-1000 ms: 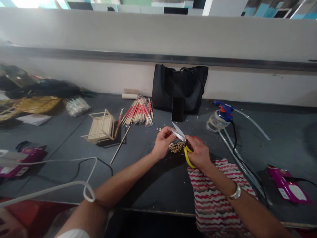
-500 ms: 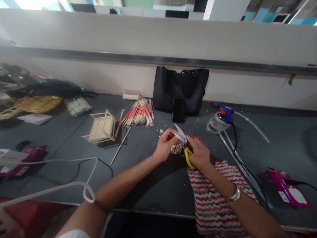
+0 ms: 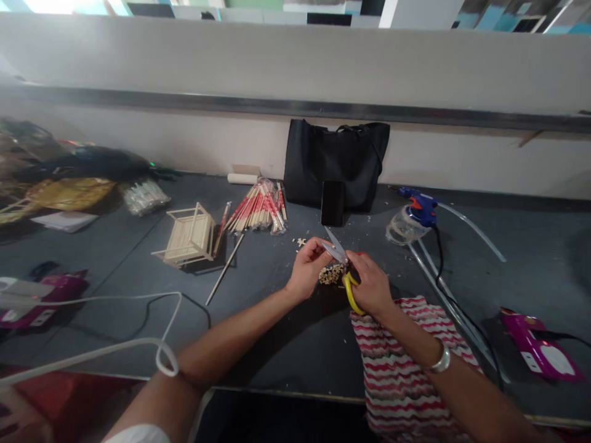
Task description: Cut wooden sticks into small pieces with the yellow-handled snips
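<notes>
Gripping the yellow-handled scissors (image 3: 347, 278) in the right hand (image 3: 372, 286), keep the left hand (image 3: 308, 268) pinching the stick piece at the blades, directly above the cut-piece pile (image 3: 330, 274) at 12 o'clock.

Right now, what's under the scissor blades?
A small pile of cut wood bits lies on the grey table below the scissors, between left hand and right hand. Whatever the left fingertips pinch at the blades is hidden.

Craft workspace, makeshift.
Grey worktop (image 3: 277, 332) carried a glue gun (image 3: 418, 206), bundled chopsticks (image 3: 258, 212), a small stick-built frame (image 3: 188, 237) and scattered wood offcuts (image 3: 330, 274).
</notes>
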Action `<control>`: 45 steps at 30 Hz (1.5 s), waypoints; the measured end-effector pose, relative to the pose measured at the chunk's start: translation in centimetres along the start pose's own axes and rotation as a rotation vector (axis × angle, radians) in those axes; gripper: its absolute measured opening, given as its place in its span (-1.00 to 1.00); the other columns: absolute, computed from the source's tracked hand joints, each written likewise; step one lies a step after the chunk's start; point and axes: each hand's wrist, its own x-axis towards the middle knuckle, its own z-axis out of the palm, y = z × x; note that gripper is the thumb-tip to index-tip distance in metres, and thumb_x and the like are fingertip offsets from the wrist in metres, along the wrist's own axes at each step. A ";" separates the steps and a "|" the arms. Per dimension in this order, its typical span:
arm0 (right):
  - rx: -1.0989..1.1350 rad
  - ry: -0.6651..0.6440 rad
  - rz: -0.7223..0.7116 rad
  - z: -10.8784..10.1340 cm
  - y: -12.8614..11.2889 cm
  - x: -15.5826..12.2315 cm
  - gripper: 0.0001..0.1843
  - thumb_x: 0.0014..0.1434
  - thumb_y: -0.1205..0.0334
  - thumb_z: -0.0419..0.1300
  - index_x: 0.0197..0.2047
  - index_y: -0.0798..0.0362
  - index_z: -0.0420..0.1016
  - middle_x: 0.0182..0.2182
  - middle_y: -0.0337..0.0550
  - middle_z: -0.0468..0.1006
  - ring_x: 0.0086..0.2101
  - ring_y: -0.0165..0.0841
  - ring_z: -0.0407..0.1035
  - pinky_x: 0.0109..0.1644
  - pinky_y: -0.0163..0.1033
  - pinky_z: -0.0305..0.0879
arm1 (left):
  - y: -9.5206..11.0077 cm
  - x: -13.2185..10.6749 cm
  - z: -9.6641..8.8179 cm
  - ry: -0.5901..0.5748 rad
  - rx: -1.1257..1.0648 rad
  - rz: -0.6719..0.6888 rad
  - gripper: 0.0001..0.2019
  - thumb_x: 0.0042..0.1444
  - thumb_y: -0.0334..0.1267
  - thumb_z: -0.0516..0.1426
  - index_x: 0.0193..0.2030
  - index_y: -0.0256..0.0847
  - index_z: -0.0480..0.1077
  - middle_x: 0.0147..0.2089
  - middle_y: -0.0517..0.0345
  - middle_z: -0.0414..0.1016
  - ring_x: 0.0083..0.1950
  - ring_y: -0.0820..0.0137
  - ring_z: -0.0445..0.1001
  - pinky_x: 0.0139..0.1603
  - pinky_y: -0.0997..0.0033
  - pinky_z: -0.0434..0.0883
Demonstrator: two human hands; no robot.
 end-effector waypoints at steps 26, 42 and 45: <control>0.096 0.218 0.020 0.1 0.3 0.5 -0.60 0.14 0.29 0.09 0.04 0.09 0.54 -0.38 -0.14 0.58 -0.46 -0.34 0.43 -0.34 -0.26 0.44 | 0.0 0.4 -0.3 0.006 0.048 0.059 -0.72 -0.03 -0.08 0.37 -0.36 -0.20 0.44 -0.42 0.23 0.47 -0.37 0.47 0.39 -0.25 0.44 0.38; -0.122 0.122 -0.017 -0.4 0.0 0.4 -0.48 0.04 0.31 0.17 0.10 -0.06 0.56 -0.35 -0.18 0.57 -0.36 -0.31 0.43 -0.29 -0.31 0.31 | -0.5 0.4 -0.3 0.074 0.085 0.051 -0.89 0.10 -0.24 0.27 -0.33 -0.19 0.45 -0.45 0.27 0.40 -0.41 0.48 0.34 -0.30 0.47 0.34; -0.147 0.099 0.005 -0.5 -0.1 0.4 -0.47 0.04 0.31 0.18 0.12 -0.08 0.55 -0.35 -0.17 0.56 -0.36 -0.31 0.41 -0.31 -0.31 0.29 | -0.5 0.3 -0.2 0.090 0.145 0.064 -0.89 0.11 -0.24 0.26 -0.35 -0.19 0.44 -0.45 0.26 0.37 -0.42 0.48 0.30 -0.33 0.46 0.31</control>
